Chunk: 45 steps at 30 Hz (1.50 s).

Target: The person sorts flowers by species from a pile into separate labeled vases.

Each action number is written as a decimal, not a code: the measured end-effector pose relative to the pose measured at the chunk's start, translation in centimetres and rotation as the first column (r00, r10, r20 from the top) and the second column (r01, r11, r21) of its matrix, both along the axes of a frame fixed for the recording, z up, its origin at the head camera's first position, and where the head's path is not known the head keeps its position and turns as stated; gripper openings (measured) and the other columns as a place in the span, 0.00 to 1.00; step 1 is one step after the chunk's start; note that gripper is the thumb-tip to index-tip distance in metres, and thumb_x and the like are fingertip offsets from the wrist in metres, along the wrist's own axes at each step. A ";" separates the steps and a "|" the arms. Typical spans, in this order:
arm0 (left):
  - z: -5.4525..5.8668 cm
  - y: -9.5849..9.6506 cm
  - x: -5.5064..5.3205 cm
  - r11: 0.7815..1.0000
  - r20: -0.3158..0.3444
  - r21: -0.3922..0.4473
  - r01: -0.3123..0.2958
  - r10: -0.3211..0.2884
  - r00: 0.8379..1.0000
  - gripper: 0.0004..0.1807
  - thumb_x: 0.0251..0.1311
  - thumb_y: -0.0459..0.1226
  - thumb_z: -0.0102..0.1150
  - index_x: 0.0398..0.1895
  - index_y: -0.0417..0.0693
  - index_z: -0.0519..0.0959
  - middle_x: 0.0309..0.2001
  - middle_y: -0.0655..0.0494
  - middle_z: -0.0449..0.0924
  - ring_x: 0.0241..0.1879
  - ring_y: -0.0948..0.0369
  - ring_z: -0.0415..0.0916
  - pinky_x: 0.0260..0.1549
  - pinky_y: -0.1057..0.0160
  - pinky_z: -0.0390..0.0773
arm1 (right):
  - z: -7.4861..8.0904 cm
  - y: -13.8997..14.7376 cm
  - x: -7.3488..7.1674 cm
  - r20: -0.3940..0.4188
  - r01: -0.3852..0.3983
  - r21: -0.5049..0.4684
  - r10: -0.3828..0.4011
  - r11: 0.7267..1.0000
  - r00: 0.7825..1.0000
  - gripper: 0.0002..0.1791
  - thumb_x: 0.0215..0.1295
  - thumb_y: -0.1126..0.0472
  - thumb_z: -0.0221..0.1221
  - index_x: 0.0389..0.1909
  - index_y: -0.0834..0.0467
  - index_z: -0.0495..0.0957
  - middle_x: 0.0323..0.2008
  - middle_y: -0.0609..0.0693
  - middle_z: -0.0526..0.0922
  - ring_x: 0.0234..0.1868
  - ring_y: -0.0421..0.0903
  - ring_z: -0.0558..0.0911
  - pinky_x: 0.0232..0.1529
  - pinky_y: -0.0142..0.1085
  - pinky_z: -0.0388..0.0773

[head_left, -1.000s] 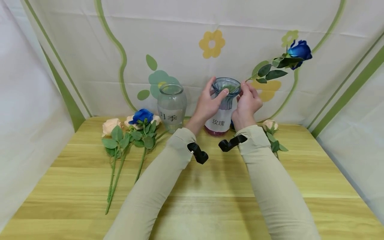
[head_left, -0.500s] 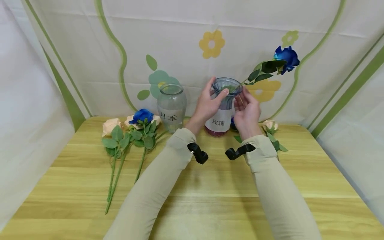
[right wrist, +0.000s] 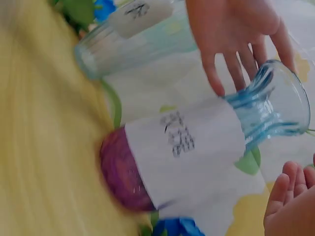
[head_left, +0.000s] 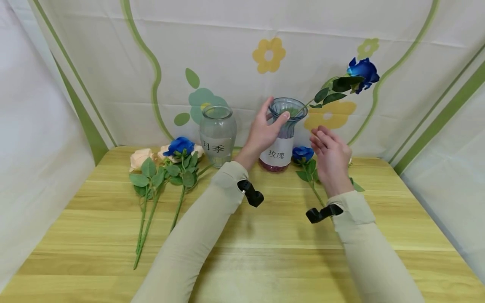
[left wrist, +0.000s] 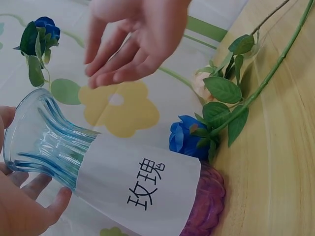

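My left hand [head_left: 261, 135] holds the flared neck of a blue-tinted glass vase [head_left: 281, 145], thumb at the near side of the rim. A white label with black characters wraps the vase, and its base is purplish red. One blue rose [head_left: 363, 76] leans out over the rim to the right, its stem inside. To the vase's right, my right hand [head_left: 333, 156] is apart from it, fingers loosely bent with nothing in them. In the left wrist view that hand [left wrist: 138, 42] hangs above another blue rose [left wrist: 186, 137] lying on the table.
A second, clear labelled vase [head_left: 217, 132] stands to the left. Left of it lie peach roses [head_left: 141, 160] and a blue rose [head_left: 180, 146], stems toward me. A peach rose [left wrist: 201, 83] lies at the right. A printed cloth [head_left: 322, 42] hangs behind the wooden table [head_left: 257, 261].
My right hand has let go of the blue rose's stem and moved down and right from the rim. The rose has tipped slightly lower against the rim. My left hand stays on the vase.
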State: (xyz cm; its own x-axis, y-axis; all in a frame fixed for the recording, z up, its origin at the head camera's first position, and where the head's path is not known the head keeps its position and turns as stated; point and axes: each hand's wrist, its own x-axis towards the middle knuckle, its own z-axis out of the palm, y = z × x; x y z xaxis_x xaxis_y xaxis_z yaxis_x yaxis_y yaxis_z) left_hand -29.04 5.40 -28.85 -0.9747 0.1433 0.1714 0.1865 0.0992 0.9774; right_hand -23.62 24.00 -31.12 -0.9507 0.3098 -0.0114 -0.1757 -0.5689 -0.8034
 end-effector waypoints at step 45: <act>0.1 -0.4 0.6 1.000 0.014 -0.007 -0.008 0.009 1.000 0.42 0.75 0.54 0.60 0.86 0.70 0.52 0.85 0.68 0.54 0.82 0.52 0.60 0.73 0.47 0.76 | -6.6 8.4 8.0 0.527 -0.541 0.799 0.127 0.261 0.840 0.29 0.73 0.58 0.67 0.70 0.66 0.76 0.60 0.60 0.88 0.49 0.32 0.85 0.46 0.28 0.85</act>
State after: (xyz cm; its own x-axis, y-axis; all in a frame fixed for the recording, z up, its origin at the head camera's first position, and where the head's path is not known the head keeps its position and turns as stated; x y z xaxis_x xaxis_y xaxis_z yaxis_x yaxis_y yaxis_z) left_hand -28.47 5.00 -28.70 -0.9782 0.1361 0.1571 0.1721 0.1071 0.9792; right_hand -15.61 32.44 -37.73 -0.9660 -0.0293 -0.2571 0.1892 0.5976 -0.7791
